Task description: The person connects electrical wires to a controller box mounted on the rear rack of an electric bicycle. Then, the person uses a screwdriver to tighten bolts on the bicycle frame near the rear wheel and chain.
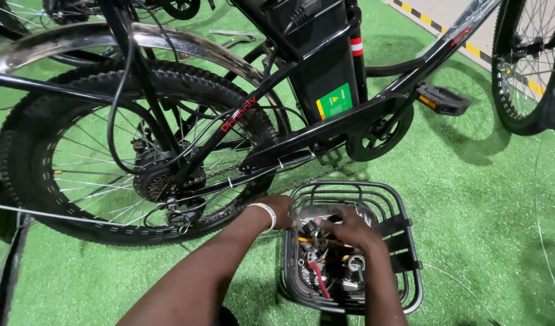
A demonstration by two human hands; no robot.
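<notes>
- Down on the green artificial turf [483,199] sits a black wire basket [404,238], rectangular with rounded corners, its long axis running from the lower edge of the view up toward the bicycle, slightly tilted to the left.
- Inside the basket lies a jumble of small metal parts and tools [326,274]: shiny silver pieces, dark toothed bits, and one tool with a red handle pointing down and to the right.
- Over that jumble the right hand [353,232] reaches in, fingers curled together around something small and dark; exactly what it grips I cannot tell.
- At the basket's upper left corner the left hand [280,208] rests against the rim, a white band on its wrist; its fingers are hidden behind the rim, so whether they are spread or closed cannot be told.
- Just beyond the basket, a black chain [317,178] runs along the bicycle's lower stay.
- Left of the basket stands the rear wheel [138,151], with knobby black tyre, thin silver spokes and a dark hub with sprockets.
- Above the basket, the black frame carries a boxy battery [326,66] with a green label, and a flat black pedal [442,99] juts to the right.
</notes>
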